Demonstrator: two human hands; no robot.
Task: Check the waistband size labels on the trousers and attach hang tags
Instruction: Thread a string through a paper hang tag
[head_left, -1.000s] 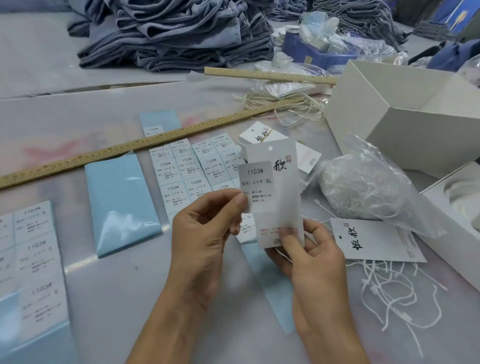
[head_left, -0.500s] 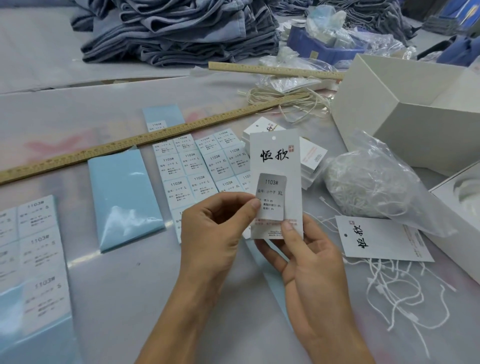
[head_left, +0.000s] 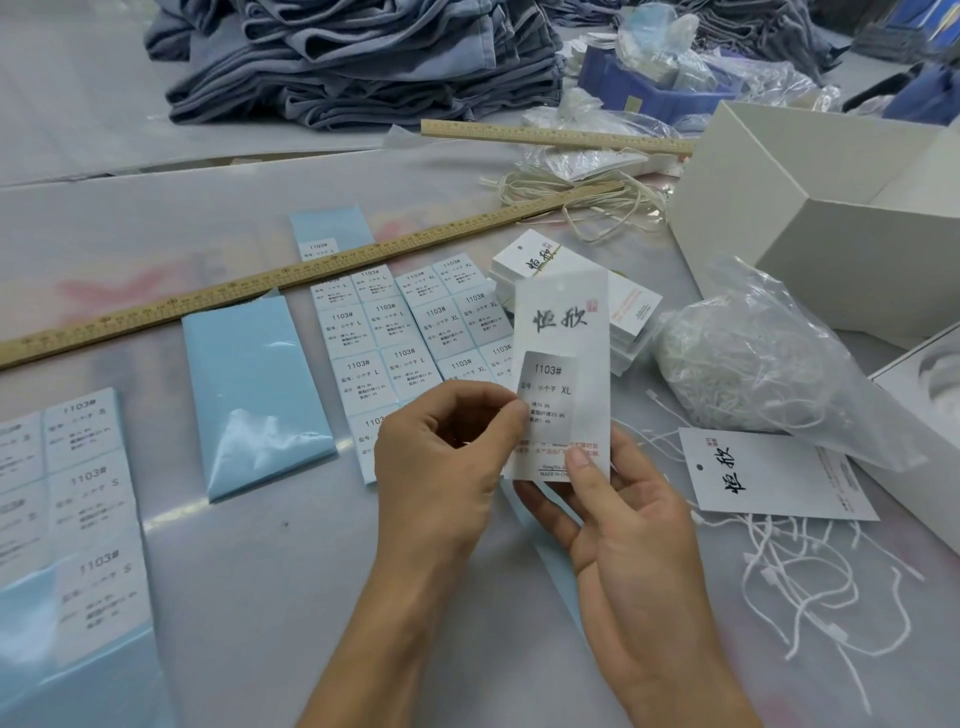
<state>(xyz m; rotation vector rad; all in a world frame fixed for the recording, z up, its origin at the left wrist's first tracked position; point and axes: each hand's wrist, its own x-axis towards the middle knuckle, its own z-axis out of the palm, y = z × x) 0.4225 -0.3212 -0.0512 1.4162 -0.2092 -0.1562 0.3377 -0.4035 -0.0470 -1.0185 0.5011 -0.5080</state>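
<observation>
The hang tag stands upright above the surface, long axis running 6 to 12 o'clock, punched hole at 12. The right hand pinches its bottom edge; the left hand has its grip on one grey XL sticker, thumb pressing it to the tag's lower face. One loose tag lies at 3 o'clock, two wooden rulers toward 11, trousers stacked at 12.

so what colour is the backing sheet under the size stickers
Light blue glossy backing sheet, clearest in the head view.
</observation>
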